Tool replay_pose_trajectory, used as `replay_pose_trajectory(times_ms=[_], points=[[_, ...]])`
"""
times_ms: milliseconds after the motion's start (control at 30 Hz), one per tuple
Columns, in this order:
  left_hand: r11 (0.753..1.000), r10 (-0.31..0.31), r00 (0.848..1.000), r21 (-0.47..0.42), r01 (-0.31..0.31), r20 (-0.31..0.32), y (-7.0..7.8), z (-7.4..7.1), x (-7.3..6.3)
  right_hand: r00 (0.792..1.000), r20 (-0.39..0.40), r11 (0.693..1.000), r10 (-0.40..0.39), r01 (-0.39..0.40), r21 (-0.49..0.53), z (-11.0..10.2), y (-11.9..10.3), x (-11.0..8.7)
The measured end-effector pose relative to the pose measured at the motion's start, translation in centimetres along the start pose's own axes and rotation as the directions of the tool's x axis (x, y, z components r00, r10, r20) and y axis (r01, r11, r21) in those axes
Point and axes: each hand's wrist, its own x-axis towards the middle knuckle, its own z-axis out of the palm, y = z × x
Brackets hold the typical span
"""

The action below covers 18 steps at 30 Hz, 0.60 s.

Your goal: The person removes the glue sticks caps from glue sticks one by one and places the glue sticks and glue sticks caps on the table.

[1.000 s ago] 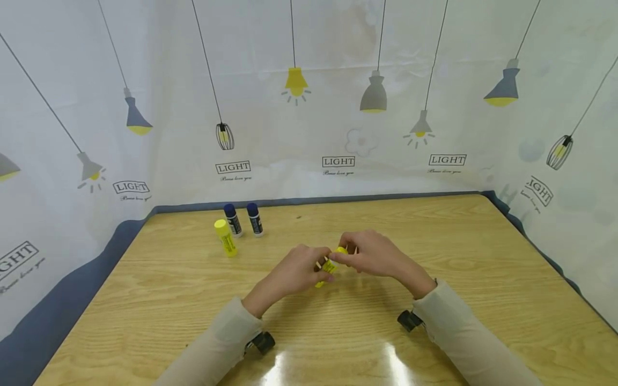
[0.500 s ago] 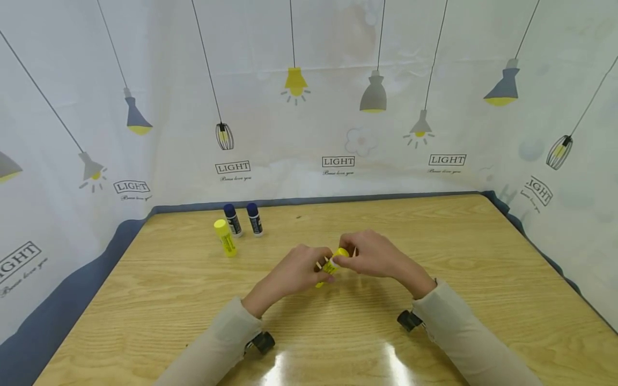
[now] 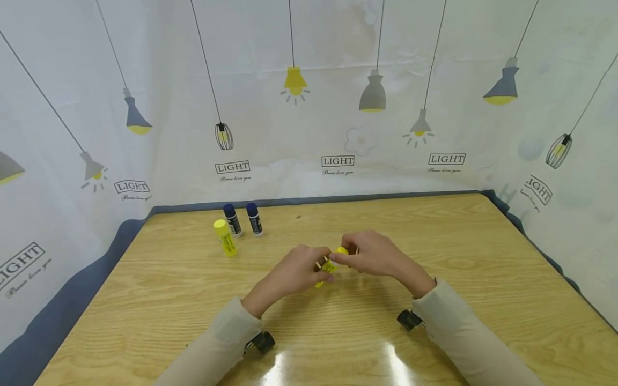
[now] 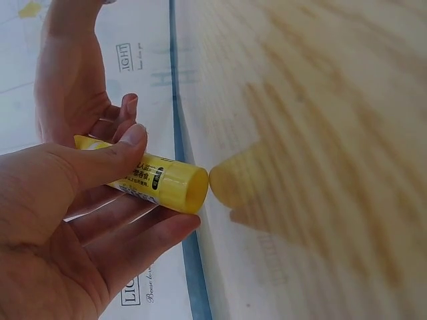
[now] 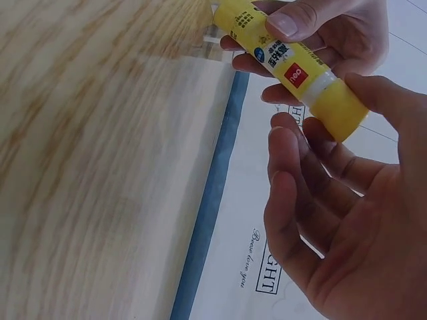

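A yellow glue stick [image 5: 287, 60] with a red deli label leans at a slant between my two hands. My left hand [image 3: 301, 269] grips its body between thumb and fingers, and in the left wrist view its lower end [image 4: 190, 190] is right at the tabletop. My right hand [image 3: 374, 254] pinches the yellow cap [image 5: 339, 110] at the upper end with thumb and index finger; the other right fingers curl loosely below. A white band [image 5: 319, 88] shows between cap and body.
Another yellow glue stick [image 3: 225, 238] stands upright on the wooden table [image 3: 145, 284], back left. Just behind it stand two white glue sticks with dark blue caps, one on the left [image 3: 233, 220] and one on the right [image 3: 255, 220]. A printed curtain [image 3: 299, 128] hangs along the far edge.
My right fingers shift slightly about the cap, covering more of it now than half a second ago. The left hand and the standing glue sticks stay in place.
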Motion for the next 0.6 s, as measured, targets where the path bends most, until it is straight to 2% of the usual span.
replay_pose_trajectory(times_ms=[267,600], points=[[1.0,-0.009,1.0,0.007,0.009,0.0,0.2,-0.03,0.02,0.999,0.002,0.999,-0.032,0.032,-0.008,-0.1,-0.03,-0.02],[1.0,-0.009,1.0,0.026,0.009,0.0,0.14,-0.01,-0.1,1.0,0.005,1.0,0.014,-0.014,0.025,-0.04,0.0,-0.07]])
